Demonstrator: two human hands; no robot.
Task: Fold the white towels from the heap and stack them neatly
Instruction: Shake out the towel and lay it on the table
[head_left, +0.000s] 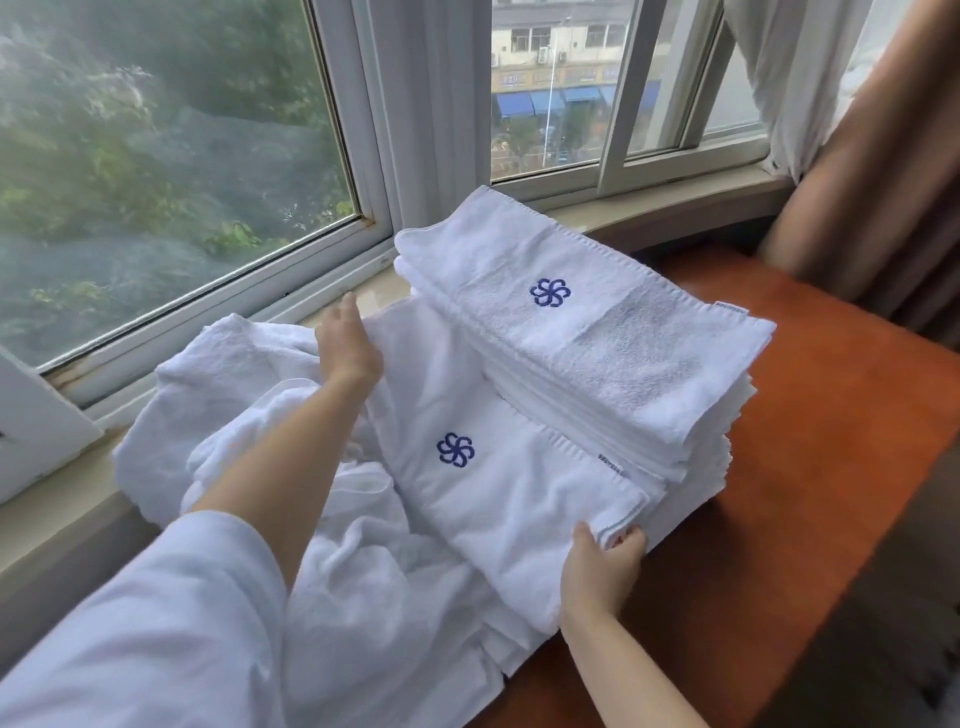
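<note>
Towel between 2 hands, right hand pinching, left hand seemingly gripping

towels – white, blue pinwheel emblem | seat – rust-orange

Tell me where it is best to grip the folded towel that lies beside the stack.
Grip the folded towel at its two short ends, as the left hand and right hand do. It is long and limp; holding both ends should keep the fold flat for lifting onto the stack.
</note>
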